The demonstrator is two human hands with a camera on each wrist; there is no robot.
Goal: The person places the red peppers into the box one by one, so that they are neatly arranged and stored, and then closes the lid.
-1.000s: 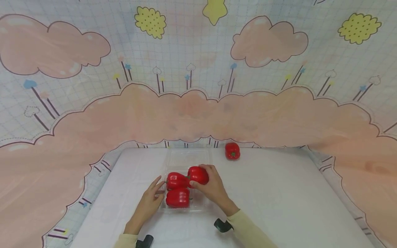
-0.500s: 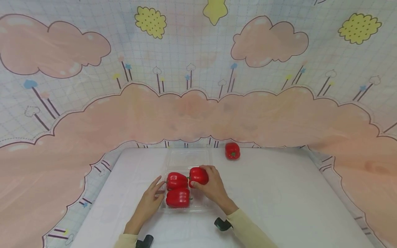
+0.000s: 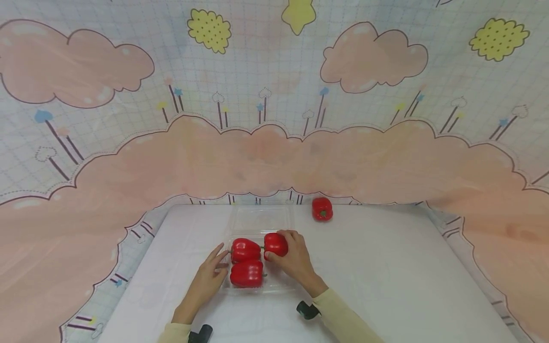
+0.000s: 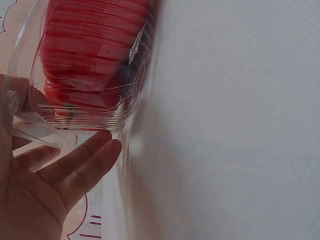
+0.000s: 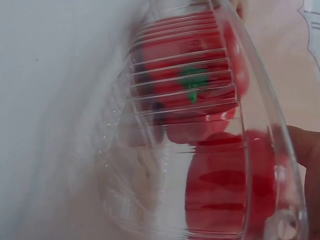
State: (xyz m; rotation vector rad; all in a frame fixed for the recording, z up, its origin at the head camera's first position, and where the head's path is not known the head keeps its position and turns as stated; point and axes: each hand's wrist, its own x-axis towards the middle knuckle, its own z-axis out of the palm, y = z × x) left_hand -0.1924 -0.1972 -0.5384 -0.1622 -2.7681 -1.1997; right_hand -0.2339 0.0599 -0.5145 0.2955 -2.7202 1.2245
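Observation:
A clear plastic clamshell box (image 3: 279, 285) lies on the table with its lid (image 3: 261, 219) folded back. Two red bell peppers lie along its left side, the back bell pepper (image 3: 245, 250) and the front bell pepper (image 3: 247, 274). My right hand (image 3: 296, 257) grips a third bell pepper (image 3: 276, 245) at the back right of the box, thumb on the near side and fingers over the far side. My left hand (image 3: 210, 276) rests at the box's left wall, fingers extended; in the left wrist view two fingertips (image 4: 114, 147) are right at its ribbed wall.
Another red bell pepper (image 3: 322, 209) stands at the back edge of the white table (image 3: 377, 267), right of the lid. A curtain with printed clouds (image 3: 274, 162) hangs behind the table. Dark wrist mounts (image 3: 307, 310) sit below both sleeves.
My right hand has shifted the third bell pepper slightly right and toward me, away from the back left one. The left hand stays at the box wall.

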